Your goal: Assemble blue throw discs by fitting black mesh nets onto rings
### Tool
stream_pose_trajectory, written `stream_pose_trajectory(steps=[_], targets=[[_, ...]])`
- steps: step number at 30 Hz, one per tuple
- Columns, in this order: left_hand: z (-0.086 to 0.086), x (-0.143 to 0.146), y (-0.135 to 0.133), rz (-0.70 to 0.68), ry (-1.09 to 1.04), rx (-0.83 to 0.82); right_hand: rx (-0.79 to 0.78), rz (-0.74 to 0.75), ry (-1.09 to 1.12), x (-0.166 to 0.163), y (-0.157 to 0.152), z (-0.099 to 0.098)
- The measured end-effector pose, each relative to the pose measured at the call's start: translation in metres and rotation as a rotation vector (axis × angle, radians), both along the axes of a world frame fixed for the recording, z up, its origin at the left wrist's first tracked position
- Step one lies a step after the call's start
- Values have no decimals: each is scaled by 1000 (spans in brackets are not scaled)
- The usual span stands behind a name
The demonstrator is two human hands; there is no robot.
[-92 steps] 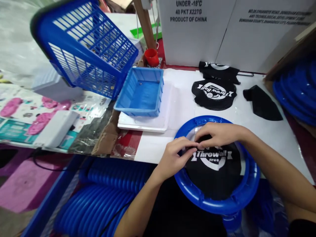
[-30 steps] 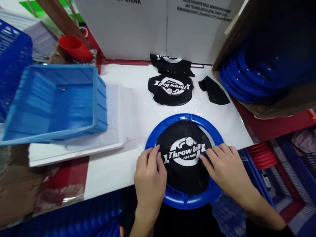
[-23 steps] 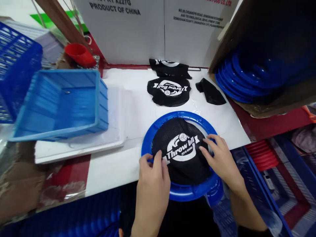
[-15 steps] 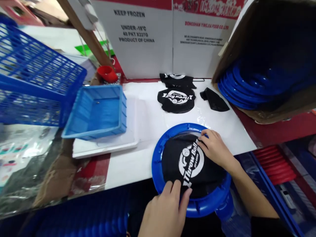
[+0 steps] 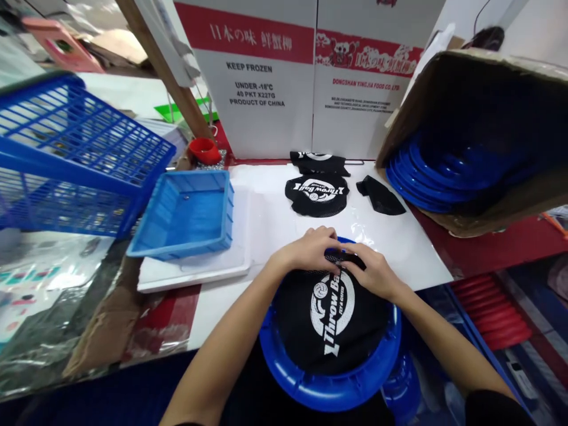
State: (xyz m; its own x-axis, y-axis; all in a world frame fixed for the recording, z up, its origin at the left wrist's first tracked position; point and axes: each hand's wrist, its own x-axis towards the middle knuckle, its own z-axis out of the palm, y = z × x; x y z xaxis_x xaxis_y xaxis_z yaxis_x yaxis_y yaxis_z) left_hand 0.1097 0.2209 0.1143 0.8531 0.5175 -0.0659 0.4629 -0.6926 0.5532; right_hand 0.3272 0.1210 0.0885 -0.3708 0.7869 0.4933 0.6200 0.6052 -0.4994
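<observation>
A blue plastic ring (image 5: 331, 397) rests at the table's front edge, with a round black mesh cloth (image 5: 297, 325) printed "Throw Ball" lying inside it. At the ring's far side, my left hand (image 5: 313, 248) pinches the cloth's far edge. My right hand (image 5: 370, 269) grips the same edge from the right, its fingertips close to the left ones. The cloth's edge is raised and bunched between both hands. Beyond the ring lie another printed mesh cloth (image 5: 317, 195), a partly overlapped one (image 5: 319, 163) and a folded black piece (image 5: 381, 195).
A light blue tray (image 5: 180, 251) sits on a white lid (image 5: 195, 281) at left, beside a blue basket (image 5: 84, 154). A red cup (image 5: 205, 151) stands behind. At right, a tilted cardboard box (image 5: 465, 228) holds blue rings (image 5: 417, 177); red rings (image 5: 492, 310) are stacked below.
My left hand has moved from the ring's near side to its far edge, joining my right hand. The cloth's far edge is now lifted. The view has tilted slightly upward.
</observation>
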Motion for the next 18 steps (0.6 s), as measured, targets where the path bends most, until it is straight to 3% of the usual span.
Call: stream_pose_trajectory(steps=[7, 13, 18], targets=[[-14, -4, -3, 94, -369, -276, -204, -60, 141, 7, 15, 9], [-24, 2, -3, 219, -448, -242, -370, -57, 182, 14, 25, 9], [-28, 4, -6, 235, -468, -200, -523, -3, 229, 27, 38, 9]])
